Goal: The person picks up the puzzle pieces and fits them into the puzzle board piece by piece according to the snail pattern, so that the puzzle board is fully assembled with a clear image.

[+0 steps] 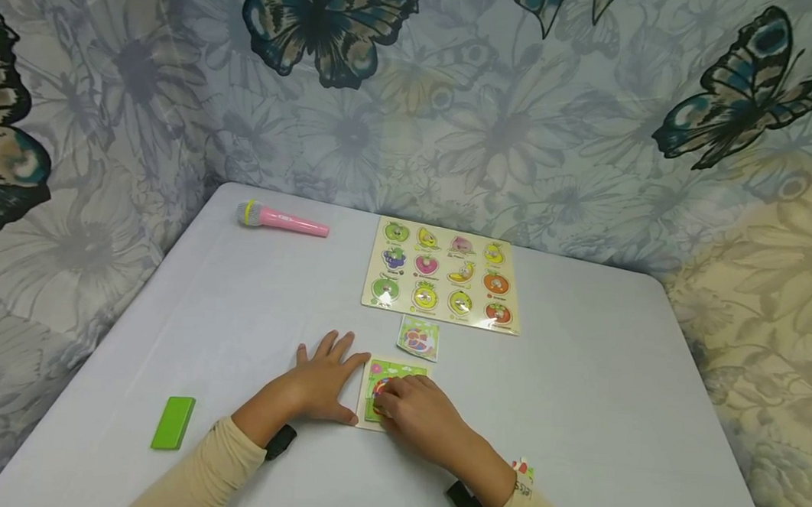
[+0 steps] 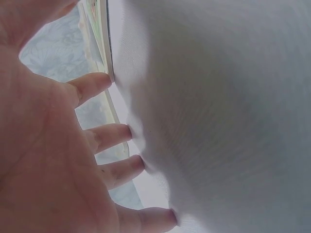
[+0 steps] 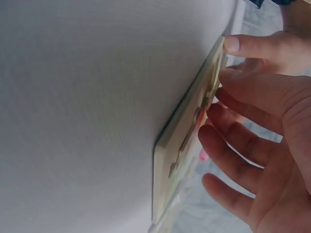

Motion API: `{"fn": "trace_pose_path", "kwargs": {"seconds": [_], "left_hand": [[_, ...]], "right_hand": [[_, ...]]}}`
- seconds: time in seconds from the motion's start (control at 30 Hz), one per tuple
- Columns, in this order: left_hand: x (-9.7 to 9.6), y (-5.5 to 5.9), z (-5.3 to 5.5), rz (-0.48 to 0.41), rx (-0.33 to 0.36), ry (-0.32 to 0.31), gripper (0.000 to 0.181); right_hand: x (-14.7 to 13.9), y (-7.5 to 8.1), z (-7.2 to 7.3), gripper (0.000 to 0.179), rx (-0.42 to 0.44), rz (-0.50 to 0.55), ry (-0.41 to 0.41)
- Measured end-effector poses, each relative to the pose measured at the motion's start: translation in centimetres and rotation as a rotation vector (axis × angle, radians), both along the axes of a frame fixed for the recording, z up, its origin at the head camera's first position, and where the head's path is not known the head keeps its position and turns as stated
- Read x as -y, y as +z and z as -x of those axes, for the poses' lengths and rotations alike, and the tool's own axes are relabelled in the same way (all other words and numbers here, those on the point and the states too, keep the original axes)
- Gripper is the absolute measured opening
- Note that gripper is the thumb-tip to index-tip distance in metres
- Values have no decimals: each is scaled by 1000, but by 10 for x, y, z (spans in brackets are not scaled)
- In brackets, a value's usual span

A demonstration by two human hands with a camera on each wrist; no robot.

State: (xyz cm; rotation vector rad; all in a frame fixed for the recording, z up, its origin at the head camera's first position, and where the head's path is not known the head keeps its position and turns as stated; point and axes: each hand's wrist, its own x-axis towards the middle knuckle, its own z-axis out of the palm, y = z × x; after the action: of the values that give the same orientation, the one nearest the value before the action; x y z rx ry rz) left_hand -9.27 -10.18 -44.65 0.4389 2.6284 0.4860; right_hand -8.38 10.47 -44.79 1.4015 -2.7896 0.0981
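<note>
A small jigsaw board (image 1: 369,426) with a pale rim and a green printed picture lies flat on the table, partly covered by my right hand (image 1: 425,419). The right fingertips and thumb (image 3: 226,77) touch its pieces, fingers gently bent; no lifted piece shows between them. My left hand (image 1: 323,383) rests palm down on the left side, fingers spread. Its thumb and index finger (image 2: 92,87) touch the board's edge, while the other fingertips press on the white tabletop. Just beyond the board lies a square picture card (image 1: 417,338) with a similar green design.
A larger fruit board (image 1: 442,286) lies farther back. At the back left is a pink toy microphone (image 1: 290,222). A green block (image 1: 173,423) lies at the front left. Beside my right wrist, a small red, white and green piece (image 1: 522,468) shows partly.
</note>
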Motion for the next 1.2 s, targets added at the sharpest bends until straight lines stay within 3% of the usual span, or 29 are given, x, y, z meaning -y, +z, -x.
{"fn": "trace_pose_path", "kwargs": {"seconds": [0.3, 0.57, 0.83, 1.2], "left_hand": [[1, -1, 0, 6, -15, -7, 93], [1, -2, 1, 6, -14, -7, 93], [0, -3, 0, -6, -16, 0, 92], [0, -5, -1, -13, -26, 16, 92]], "right_hand": [[3, -7, -1, 16, -64, -7, -8], [4, -9, -3, 19, -61, 1, -9], [-6, 2, -2, 28, 4, 5, -35], [-61, 17, -16, 33, 123, -77, -199]]}}
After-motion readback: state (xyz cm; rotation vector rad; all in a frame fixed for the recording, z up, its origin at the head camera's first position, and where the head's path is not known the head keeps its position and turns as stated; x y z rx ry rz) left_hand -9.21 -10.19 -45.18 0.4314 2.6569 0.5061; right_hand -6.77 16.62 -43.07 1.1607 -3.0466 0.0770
